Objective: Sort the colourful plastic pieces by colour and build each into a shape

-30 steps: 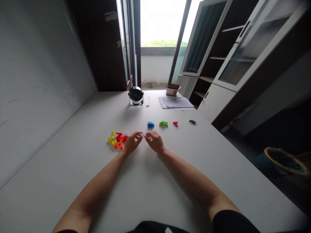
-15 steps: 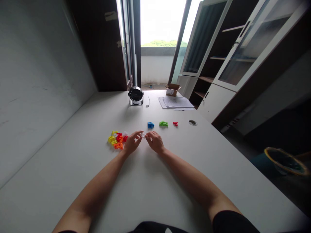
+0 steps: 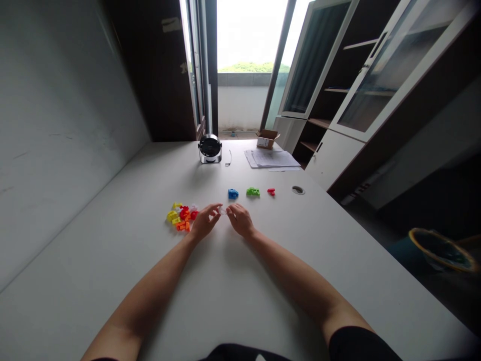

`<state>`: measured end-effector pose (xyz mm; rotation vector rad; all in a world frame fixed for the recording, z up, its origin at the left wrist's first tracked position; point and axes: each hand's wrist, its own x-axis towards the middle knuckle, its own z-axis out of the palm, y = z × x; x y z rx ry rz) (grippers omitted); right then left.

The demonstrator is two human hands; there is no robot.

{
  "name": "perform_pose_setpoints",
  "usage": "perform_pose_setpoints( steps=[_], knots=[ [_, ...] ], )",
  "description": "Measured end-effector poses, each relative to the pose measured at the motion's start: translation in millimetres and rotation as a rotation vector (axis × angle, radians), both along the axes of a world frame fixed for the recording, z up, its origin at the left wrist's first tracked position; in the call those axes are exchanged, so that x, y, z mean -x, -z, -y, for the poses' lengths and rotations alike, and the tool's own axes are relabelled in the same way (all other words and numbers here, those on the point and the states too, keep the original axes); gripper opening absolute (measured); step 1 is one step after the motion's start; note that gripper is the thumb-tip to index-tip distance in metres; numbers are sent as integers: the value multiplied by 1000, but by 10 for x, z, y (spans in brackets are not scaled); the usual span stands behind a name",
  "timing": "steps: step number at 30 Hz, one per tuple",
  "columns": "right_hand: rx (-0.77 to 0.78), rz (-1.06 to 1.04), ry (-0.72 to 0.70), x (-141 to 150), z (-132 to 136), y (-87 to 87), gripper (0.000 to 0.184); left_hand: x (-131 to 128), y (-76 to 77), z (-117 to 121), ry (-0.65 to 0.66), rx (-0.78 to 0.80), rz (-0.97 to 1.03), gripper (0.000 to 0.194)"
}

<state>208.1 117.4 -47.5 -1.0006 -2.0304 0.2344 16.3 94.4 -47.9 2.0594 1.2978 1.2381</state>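
Between the fingertips of both hands is a small clear plastic piece [image 3: 222, 210], too small to name more exactly. My left hand [image 3: 205, 220] pinches it from the left. My right hand [image 3: 239, 219] grips its right side with thumb and fingers. Just left of my left hand lies a loose pile of yellow, red, orange and clear plastic pieces [image 3: 182, 215]. Beyond my hands a blue piece [image 3: 233, 194], a green piece [image 3: 253, 192] and a small red piece [image 3: 271, 191] sit apart in a row.
On the white table [image 3: 150, 190] stands a round black device on a metal bracket [image 3: 210, 148], with a thin cord [image 3: 228, 158] beside it. Papers [image 3: 272, 159] and an opened cardboard box [image 3: 267, 139] lie at the far edge. A cable hole [image 3: 298, 190] is at the right.
The clear piece has turned slightly between the fingers, and the fingers of my right hand have shifted a little. The other pieces have stayed put.
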Motion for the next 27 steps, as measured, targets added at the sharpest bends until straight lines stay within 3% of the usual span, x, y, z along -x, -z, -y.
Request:
perform_pose_setpoints(
  steps=[6, 13, 27],
  knots=[
    [33, -41, -35, -12, -13, 3, 39, -29, -2, 16, -17, 25, -25, 27],
    [30, -110, -68, 1, 45, -43, 21, -20, -63, 27, -54, 89, -48, 22],
    [-30, -49, -93, 19, 39, -2, 24, 1, -111, 38, -77, 169, -142, 26]
  ],
)
